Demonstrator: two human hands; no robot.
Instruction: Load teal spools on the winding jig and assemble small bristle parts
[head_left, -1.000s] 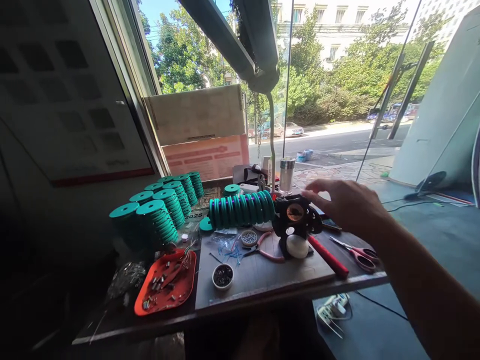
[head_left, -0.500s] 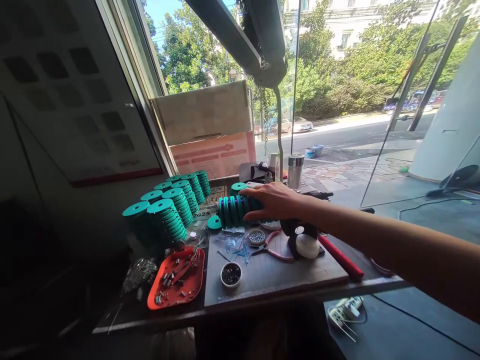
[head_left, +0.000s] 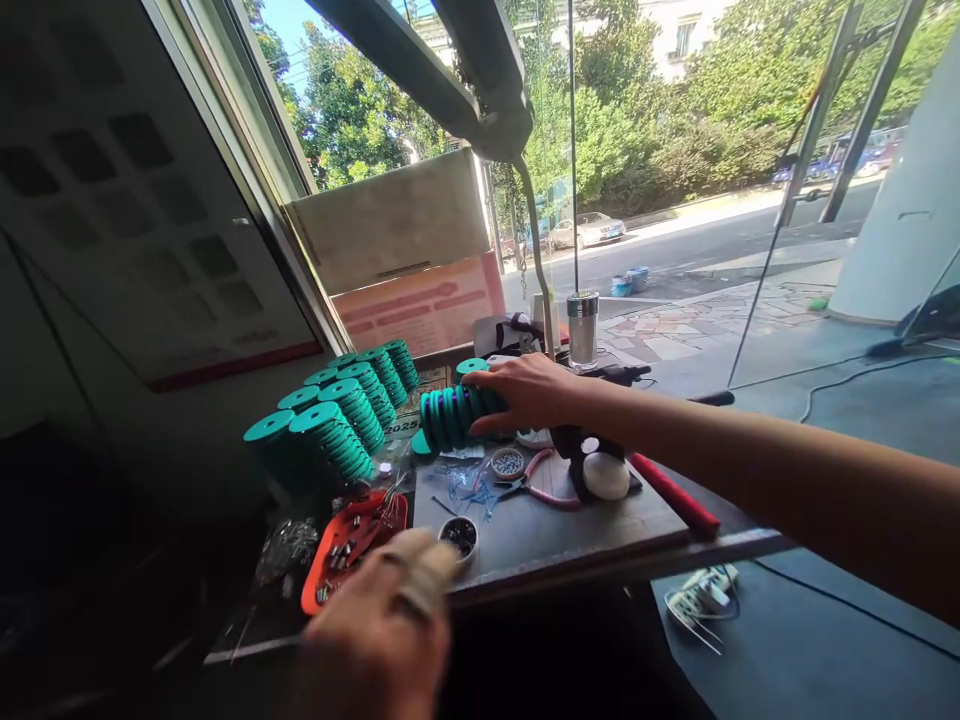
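**Right hand [head_left: 534, 390] spread over the row of teal spools [head_left: 450, 415], left hand [head_left: 386, 615] blurred in front**

Thumb and fingers stand parted, the fingers across the top of the row and the thumb on its near side; whether the right hand actually closes around it I cannot tell, since the palm hides that end. The row lies on its side at the back of the grey board [head_left: 577, 525], and with it as the clock's centre, twelve points to the window.

One more teal spool [head_left: 471, 367] sits just beyond, near twelve. At nine stand upright teal stacks [head_left: 349, 400]. Toward four come a bowl of silvery beads [head_left: 508, 464] and, just beside it, pliers [head_left: 553, 498] with pink handles. Blue snippets [head_left: 474, 497] are scattered near five. At six is a white bowl [head_left: 474, 553] of dark bits.

Nearly at seven, the left hand is in front of that bowl and the red tray [head_left: 321, 560] (small metal pieces lie in it); its fingers are too smeared to show how far they open or whether they hold anything.

Between three and four, a pale rounded piece [head_left: 606, 476] sits under the right forearm, with a red bar [head_left: 679, 500] farther out. A lidded jar [head_left: 583, 335] stands upright at two.
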